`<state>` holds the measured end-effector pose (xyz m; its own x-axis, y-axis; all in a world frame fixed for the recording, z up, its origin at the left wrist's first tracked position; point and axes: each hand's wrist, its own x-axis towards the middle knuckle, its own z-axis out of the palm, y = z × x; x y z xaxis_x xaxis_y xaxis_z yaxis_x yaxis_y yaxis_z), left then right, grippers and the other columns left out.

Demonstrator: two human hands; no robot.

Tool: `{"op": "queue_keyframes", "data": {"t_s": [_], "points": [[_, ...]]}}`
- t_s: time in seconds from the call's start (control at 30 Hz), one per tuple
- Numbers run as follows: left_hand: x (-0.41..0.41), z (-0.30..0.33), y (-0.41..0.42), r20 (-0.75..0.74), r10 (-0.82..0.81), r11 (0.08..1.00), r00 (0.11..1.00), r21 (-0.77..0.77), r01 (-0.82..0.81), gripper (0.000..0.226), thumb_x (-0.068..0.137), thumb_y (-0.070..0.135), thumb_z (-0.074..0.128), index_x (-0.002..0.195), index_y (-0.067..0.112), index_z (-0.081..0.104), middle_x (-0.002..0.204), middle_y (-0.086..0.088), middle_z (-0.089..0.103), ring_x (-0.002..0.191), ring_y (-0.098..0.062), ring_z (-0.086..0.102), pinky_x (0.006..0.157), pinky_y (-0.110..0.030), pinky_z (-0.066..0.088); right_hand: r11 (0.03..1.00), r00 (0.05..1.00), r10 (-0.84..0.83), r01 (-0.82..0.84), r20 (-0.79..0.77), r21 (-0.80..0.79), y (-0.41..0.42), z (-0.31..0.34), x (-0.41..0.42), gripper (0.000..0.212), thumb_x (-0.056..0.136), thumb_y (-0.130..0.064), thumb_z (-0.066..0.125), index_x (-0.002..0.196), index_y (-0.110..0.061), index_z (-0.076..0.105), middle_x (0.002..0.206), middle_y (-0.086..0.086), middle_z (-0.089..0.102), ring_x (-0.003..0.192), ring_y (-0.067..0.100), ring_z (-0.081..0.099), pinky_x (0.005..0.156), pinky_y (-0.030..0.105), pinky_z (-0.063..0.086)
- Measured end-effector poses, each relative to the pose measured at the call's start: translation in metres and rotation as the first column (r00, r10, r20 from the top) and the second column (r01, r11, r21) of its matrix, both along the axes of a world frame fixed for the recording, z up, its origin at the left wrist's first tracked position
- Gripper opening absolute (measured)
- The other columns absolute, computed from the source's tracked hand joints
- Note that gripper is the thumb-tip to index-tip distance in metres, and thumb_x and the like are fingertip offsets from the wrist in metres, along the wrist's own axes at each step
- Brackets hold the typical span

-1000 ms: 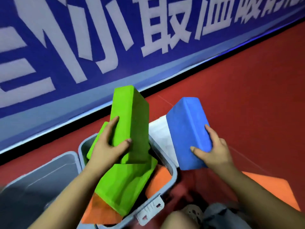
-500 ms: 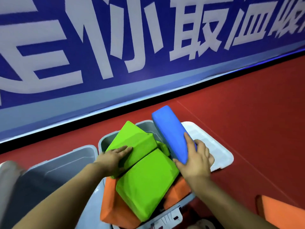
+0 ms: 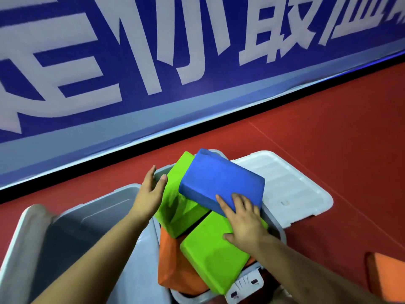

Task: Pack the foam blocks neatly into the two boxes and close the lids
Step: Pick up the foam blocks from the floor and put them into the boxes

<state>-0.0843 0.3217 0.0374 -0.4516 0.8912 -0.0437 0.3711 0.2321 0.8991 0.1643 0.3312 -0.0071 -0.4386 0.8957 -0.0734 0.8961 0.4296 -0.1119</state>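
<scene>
Head view, the only one we get: the right hand (image 3: 245, 218) lies just below centre frame, fingers spread flat across the near corner of the blue rectangular foam block (image 3: 221, 186), pressing rather than clasping, so that grip is relaxed and flat. The blue block sits tilted atop two bright green foam blocks (image 3: 210, 255) in the grey plastic box on the right (image 3: 276, 229), with an orange foam block (image 3: 173, 266) wedged underneath at lower centre. The left hand (image 3: 151, 189), left of centre, is released, fingers straight, hovering beside the far green block (image 3: 177, 194); whether it actually touches the foam I can't quite tell.

Here's the danger: this pile is heaped well above the rim and askew. Push the blue block down and the springy foam may bounce back, or the blocks could jam crosswise and keep the lid from seating. One could also slide off over the right-hand edge.

Room to work? Plenty. The second grey plastic box (image 3: 72, 227) at lower left looks empty, its near wall against the full one. The white plastic lid (image 3: 291, 189) lies flat on the red floor (image 3: 339, 139) just right of the pile, and another orange foam block (image 3: 388, 275) waits at the lower right edge of frame.
</scene>
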Motion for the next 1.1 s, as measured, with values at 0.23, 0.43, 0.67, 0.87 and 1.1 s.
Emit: {"op": "queue_keyframes", "data": {"t_s": [0.23, 0.43, 0.67, 0.87, 1.1], "points": [[0.063, 0.022, 0.017, -0.390, -0.269, 0.956, 0.881, 0.002, 0.293, 0.077, 0.078, 0.061, 0.045, 0.142, 0.018, 0.043, 0.149, -0.008, 0.040, 0.141, -0.017, 0.030, 0.116, -0.026, 0.019, 0.989, 0.979, 0.085, -0.106, -0.185, -0.104, 0.014, 0.017, 0.023, 0.087, 0.080, -0.055, 0.061, 0.148, -0.043, 0.008, 0.146, 0.002, 0.020, 0.135, 0.025, 0.023, 0.108, 0.037, 0.024], [0.141, 0.054, 0.022, -0.416, -0.358, 0.904, 0.836, 0.070, 0.422, 0.075, 0.078, 0.061, 0.041, 0.138, 0.018, 0.046, 0.140, -0.002, 0.049, 0.132, -0.016, 0.039, 0.111, -0.028, 0.027, 0.989, 0.962, -0.070, 0.033, -0.264, -0.144, 0.020, 0.032, 0.079, 0.088, 0.078, -0.053, 0.065, 0.148, -0.040, 0.014, 0.148, 0.001, 0.018, 0.136, 0.023, 0.025, 0.108, 0.038, 0.028], [0.255, 0.039, 0.015, -0.255, -0.544, 0.823, 0.799, 0.022, 0.568, 0.053, 0.092, 0.028, 0.060, 0.141, 0.024, 0.042, 0.139, 0.009, 0.044, 0.130, -0.004, 0.038, 0.103, -0.012, 0.025, 0.846, 0.831, -0.510, 0.439, -0.221, -0.302, 0.007, -0.006, 0.224, 0.087, 0.078, -0.054, 0.065, 0.148, -0.036, 0.017, 0.147, 0.005, 0.022, 0.133, 0.027, 0.032, 0.104, 0.040, 0.035], [0.346, -0.026, 0.023, -0.034, -0.703, 0.692, 0.710, -0.264, 0.672, 0.052, 0.091, 0.026, 0.061, 0.139, 0.031, 0.041, 0.135, 0.004, 0.046, 0.123, -0.009, 0.044, 0.102, -0.024, 0.035, 0.269, 0.263, -0.959, 0.745, -0.101, -0.611, -0.057, -0.104, 0.371, 0.092, 0.076, -0.060, 0.066, 0.147, -0.018, 0.026, 0.139, 0.023, 0.033, 0.125, 0.041, 0.042, 0.102, 0.039, 0.040], [0.407, -0.121, 0.057, 0.025, -0.764, 0.541, 0.644, -0.519, 0.662, 0.050, 0.092, 0.023, 0.060, 0.139, 0.024, 0.042, 0.128, 0.002, 0.054, 0.109, -0.012, 0.054, 0.090, -0.022, 0.040, -0.149, -0.385, -0.922, 0.430, -0.031, -0.890, -0.101, -0.206, 0.424, 0.093, 0.073, -0.047, 0.075, 0.142, -0.005, 0.030, 0.137, 0.018, 0.048, 0.120, 0.035, 0.051, 0.095, 0.047, 0.046]]}}
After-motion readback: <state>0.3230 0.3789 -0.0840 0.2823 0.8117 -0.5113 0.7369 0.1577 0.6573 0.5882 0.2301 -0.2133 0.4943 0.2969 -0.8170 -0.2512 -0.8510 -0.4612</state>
